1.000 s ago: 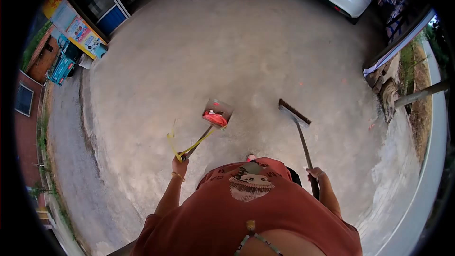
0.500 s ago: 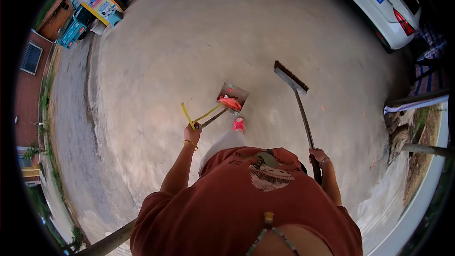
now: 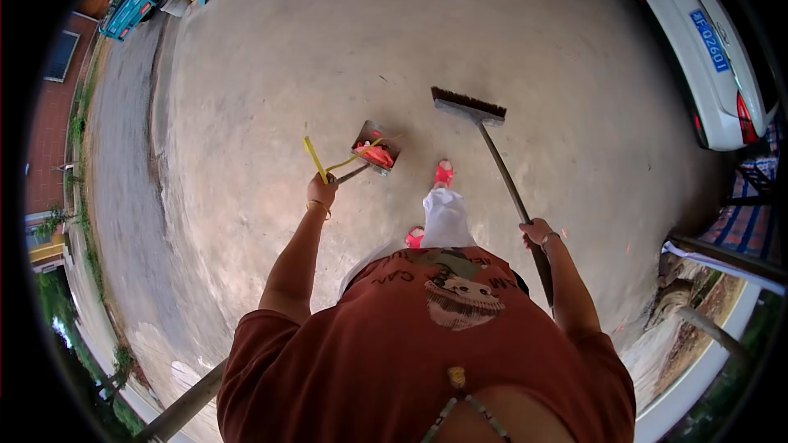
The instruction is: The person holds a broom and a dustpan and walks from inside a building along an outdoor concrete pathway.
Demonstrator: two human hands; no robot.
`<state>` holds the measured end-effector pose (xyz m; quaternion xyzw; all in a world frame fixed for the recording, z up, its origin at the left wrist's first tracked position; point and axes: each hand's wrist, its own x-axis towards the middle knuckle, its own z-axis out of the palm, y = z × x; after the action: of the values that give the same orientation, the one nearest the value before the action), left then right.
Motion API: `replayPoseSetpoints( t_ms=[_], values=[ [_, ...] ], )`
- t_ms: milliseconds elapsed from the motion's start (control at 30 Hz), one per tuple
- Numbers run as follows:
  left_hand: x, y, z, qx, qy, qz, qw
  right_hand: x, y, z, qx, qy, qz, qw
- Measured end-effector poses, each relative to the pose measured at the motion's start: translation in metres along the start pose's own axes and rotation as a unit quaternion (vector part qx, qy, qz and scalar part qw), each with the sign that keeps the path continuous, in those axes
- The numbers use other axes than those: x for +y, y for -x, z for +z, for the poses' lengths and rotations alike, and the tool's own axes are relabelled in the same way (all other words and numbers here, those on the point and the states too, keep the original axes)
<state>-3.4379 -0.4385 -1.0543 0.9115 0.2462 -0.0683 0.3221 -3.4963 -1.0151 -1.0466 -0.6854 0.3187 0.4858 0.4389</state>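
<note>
My left hand (image 3: 322,189) is closed round the handle of a metal dustpan (image 3: 377,148), along with a yellow strap (image 3: 315,159). Red, crumpled material (image 3: 375,155) lies in the pan, which is in front of me, left of my feet. My right hand (image 3: 538,233) grips the dark pole of a broom (image 3: 469,107). The broom's wide head, with dark bristles on its far side, is farther forward than the pan and to its right. Whether the bristles touch the floor, I cannot tell.
A white car (image 3: 704,49) stands at the upper right, with striped fabric (image 3: 743,226) below it. A metal pole (image 3: 711,330) is at the lower right, another (image 3: 185,404) at the lower left. A teal cart (image 3: 131,10) is at the upper left. Small debris dots the concrete floor (image 3: 328,41).
The view has turned and moved forward, with the car now farther down the right side. The broom head has swung left, nearer the dustpan. Both red shoes now show, one stepped forward.
</note>
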Motion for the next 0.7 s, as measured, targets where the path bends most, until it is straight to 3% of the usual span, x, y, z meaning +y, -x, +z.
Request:
replayPoseSetpoints(
  t_ms=[133, 233, 467, 633, 700],
  values=[
    [0.083, -0.106, 0.071, -0.003, -0.017, -0.026, 1.000, -0.134, -0.095, -0.095, 0.024, -0.002, -0.058, 0.998],
    [0.129, -0.162, 0.092, -0.008, -0.029, -0.047, 0.998, -0.230, -0.159, -0.144, -0.011, 0.074, -0.081, 0.994],
    [0.126, -0.329, 0.153, -0.011, -0.039, -0.083, 0.996, -0.401, -0.324, -0.143, -0.009, 0.232, -0.083, 0.969],
    [0.142, -0.387, 0.142, -0.068, -0.057, -0.098, 0.991, -0.469, -0.307, -0.131, 0.025, 0.312, -0.042, 0.949],
    [0.143, -0.402, 0.109, -0.070, -0.074, -0.083, 0.991, -0.496, -0.278, -0.111, 0.043, 0.408, -0.032, 0.911]
  ],
)
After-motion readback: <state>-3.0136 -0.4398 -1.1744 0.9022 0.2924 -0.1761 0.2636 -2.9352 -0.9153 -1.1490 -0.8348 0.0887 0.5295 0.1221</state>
